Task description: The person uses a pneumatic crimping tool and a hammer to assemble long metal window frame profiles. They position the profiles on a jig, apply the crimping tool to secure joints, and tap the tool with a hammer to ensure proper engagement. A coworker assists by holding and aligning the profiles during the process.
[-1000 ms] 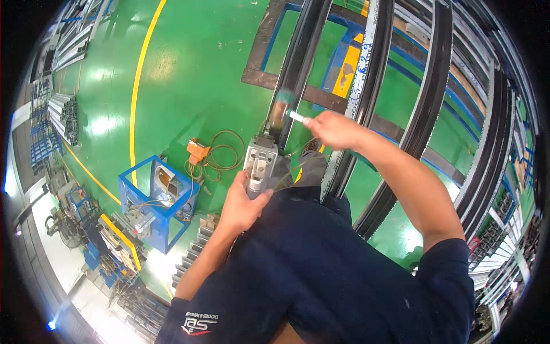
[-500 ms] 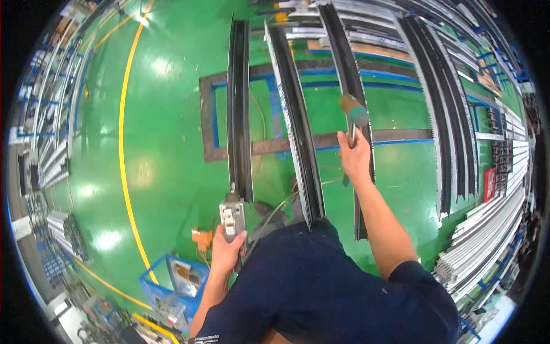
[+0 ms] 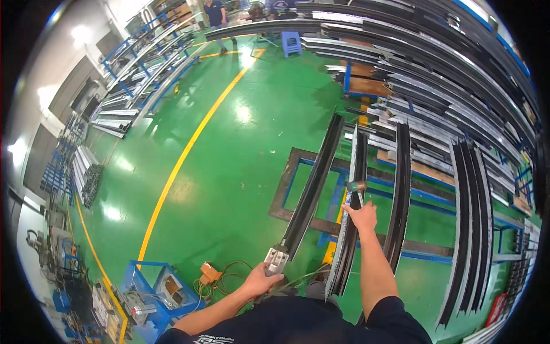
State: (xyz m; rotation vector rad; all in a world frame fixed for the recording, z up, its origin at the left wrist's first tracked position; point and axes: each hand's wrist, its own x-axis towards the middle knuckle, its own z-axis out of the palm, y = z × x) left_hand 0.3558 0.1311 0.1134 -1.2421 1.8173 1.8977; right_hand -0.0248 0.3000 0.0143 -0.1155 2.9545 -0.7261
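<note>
My left hand (image 3: 260,282) is closed around a grey block-shaped tool (image 3: 276,261) with pale fittings. That tool meets the near end of the leftmost long black profile (image 3: 316,186); how it joins there is too small to tell. My right hand (image 3: 363,217) grips the handle of a mallet (image 3: 356,186) with a greenish and brown round head. The mallet is over a second profile (image 3: 346,235), which has a silvery left edge; whether it touches is unclear. To the right lies a third black profile (image 3: 402,183).
A low frame (image 3: 279,199) with dark-topped bars supports the profiles. More profiles (image 3: 472,229) lie at right, with loaded racks behind. A blue bin (image 3: 140,281) and an orange box (image 3: 210,272) with cables sit on the floor at left. Two people (image 3: 215,12) are far off.
The view has tilted up, bringing in more of the far shop. My right hand and the mallet have shifted from the third profile to the second. The left hand keeps its tool at the profile's end.
</note>
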